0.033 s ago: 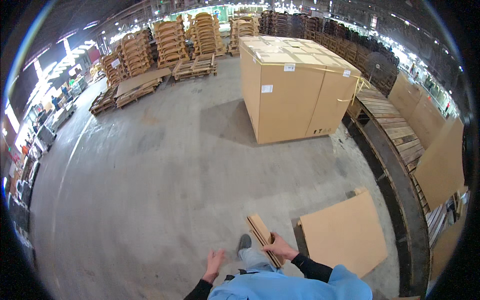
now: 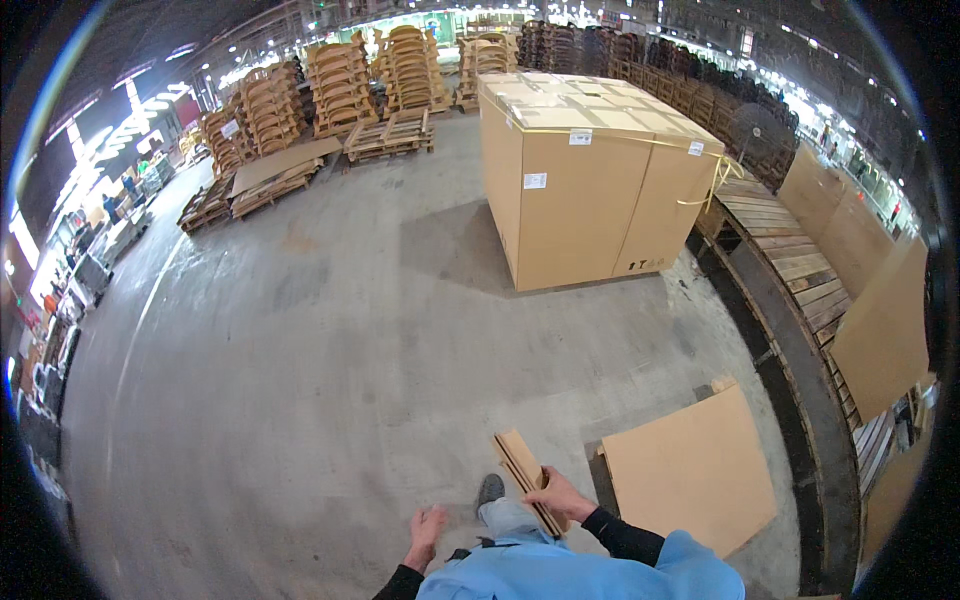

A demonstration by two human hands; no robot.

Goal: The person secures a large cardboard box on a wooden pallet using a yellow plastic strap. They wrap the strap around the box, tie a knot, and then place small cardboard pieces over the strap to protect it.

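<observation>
My right hand (image 2: 562, 496) is closed around a narrow bundle of flat cardboard strips (image 2: 520, 455), held tilted beside my leg. Thumb and fingers wrap the bundle's right side, and its lower end is partly hidden by the hand and my blue top. Out to the left, over the grey floor, my left hand (image 2: 427, 530) holds nothing; its fingers are loosely apart and a little blurred. To the right of the bundle a large flat cardboard sheet (image 2: 690, 470) lies low, with a bit of wood showing at its edges.
Ahead stands a big strapped cardboard box (image 2: 585, 210). Along the right runs a dark rail track (image 2: 790, 400) beside wooden slats (image 2: 785, 250) and leaning cardboard panels (image 2: 880, 330). Pallets (image 2: 390, 137) and stacks of curved wooden parts (image 2: 340, 85) stand at the back left.
My left hand has shifted slightly down and its fingers have drawn in a little. The right hand keeps its hold on the cardboard strips.
</observation>
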